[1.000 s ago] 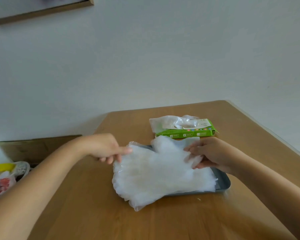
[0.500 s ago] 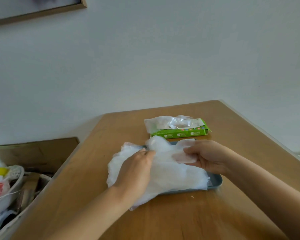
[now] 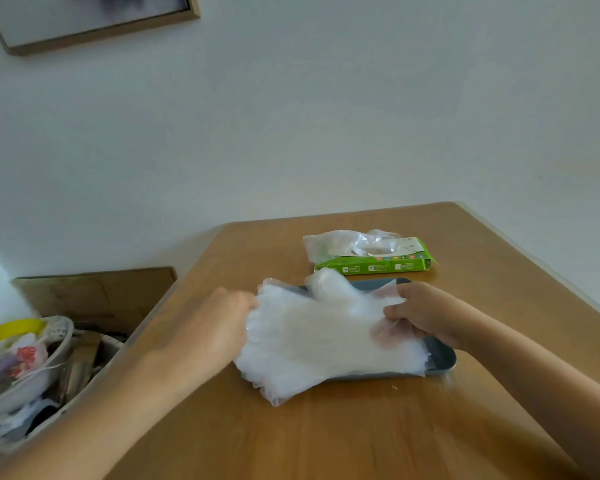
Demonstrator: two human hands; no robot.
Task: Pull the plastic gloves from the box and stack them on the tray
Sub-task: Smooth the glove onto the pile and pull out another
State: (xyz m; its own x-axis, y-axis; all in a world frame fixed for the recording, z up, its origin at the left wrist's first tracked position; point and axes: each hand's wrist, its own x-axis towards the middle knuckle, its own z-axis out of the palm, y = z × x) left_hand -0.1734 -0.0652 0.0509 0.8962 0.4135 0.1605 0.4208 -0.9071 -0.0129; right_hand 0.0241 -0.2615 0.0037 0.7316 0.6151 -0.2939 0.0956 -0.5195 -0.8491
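- Dead centre: a stack of translucent white plastic gloves (image 3: 326, 334) lies across a flat grey-blue rectangular tray (image 3: 444, 358), finger ends pointing left and cuffs to the right.
- The stack spills over the tray's left and near edges, so its lower left corner droops onto the brown wooden table (image 3: 361, 431).
- The right hand (image 3: 426, 317) is at the cuff end with its thumb on top. Its fingers (image 3: 383, 336) are curled underneath and show pink through the film, so that's a firm pinch on the top layers.
- The left hand (image 3: 219, 327) is pressed up against the glove-finger edge of the stack, with its knuckles toward the plastic. It's motion-blurred and the fingertips are hidden by the film, so I cannot tell whether it grips or only pushes.
- Just behind the tray, and not touching it, sits the flat green cardboard glove box (image 3: 374, 266).
- One clear crumpled glove (image 3: 340, 242) billows from the box's top opening and drapes over its left end.
- Off the table's left side there's an open brown cardboard carton (image 3: 94, 296), and nearer the camera a pale bowl of mixed clutter (image 3: 32, 372) with something yellow in it.
- High on the white wall, top left, is the corner of a wood-framed picture (image 3: 94, 26).
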